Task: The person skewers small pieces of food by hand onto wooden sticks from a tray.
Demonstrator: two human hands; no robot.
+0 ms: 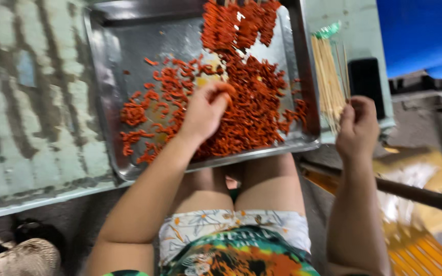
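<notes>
Red marinated meat pieces (251, 102) lie heaped across a steel tray (113, 61) resting at the edge of a pale worn table (31, 102), above the seated person's knees. The left hand (205, 110) reaches into the heap, fingers curled together, pinching a piece. The right hand (358, 128), just right of the tray, is closed around a thin wooden skewer (345, 76). A bundle of skewers (326, 76) lies beside the tray, with a black phone (367, 84) nearby.
</notes>
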